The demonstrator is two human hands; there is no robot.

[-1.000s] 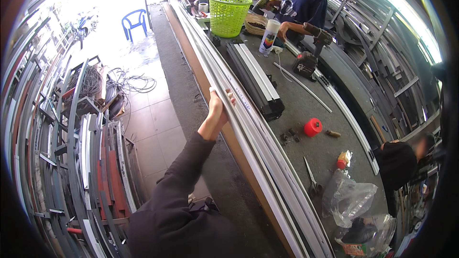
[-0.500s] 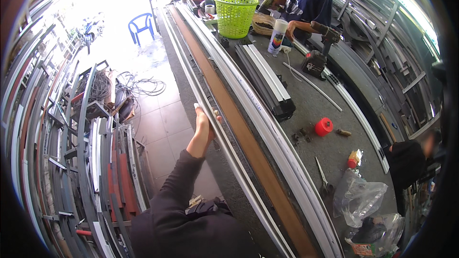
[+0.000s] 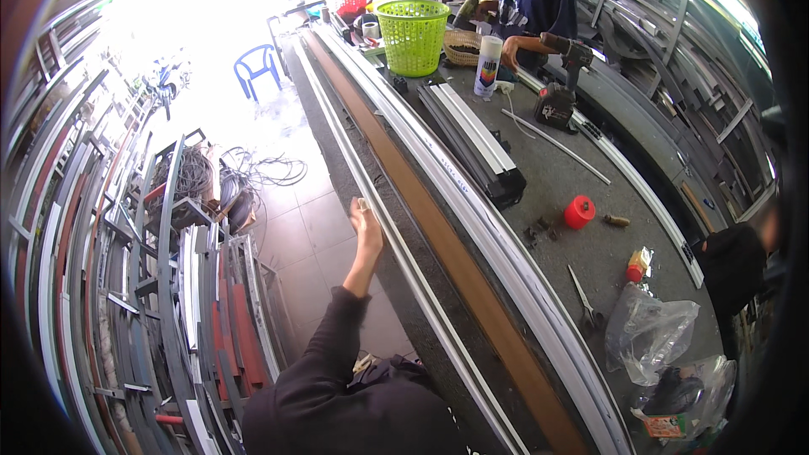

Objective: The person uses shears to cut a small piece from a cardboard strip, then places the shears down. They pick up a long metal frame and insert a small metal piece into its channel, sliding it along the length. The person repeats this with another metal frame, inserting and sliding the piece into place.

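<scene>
My left hand [image 3: 365, 229] is beside the near edge of a long, thin pale metal profile [image 3: 413, 291], level with the bench's left side. Its fingers point away from me, seen edge-on and a little blurred; they look stretched, and no object shows in them. The profile runs the length of the bench, next to a brown strip [image 3: 455, 251] and a bundle of white profiles [image 3: 497, 265]. My right hand is out of view.
On the dark bench [image 3: 539, 190] are a green basket [image 3: 411, 38], spray can [image 3: 488, 67], cordless drill [image 3: 563, 84], red spool [image 3: 579, 212], scissors [image 3: 581, 295] and plastic bag [image 3: 649, 333]. One person [image 3: 535, 17] stands opposite; another's dark sleeve [image 3: 733, 270] shows at right. Racked profiles [image 3: 190, 286] line the left.
My left hand has come off the thin profile and now sits to its left, fingers no longer around it. The whole view has shifted slightly.
</scene>
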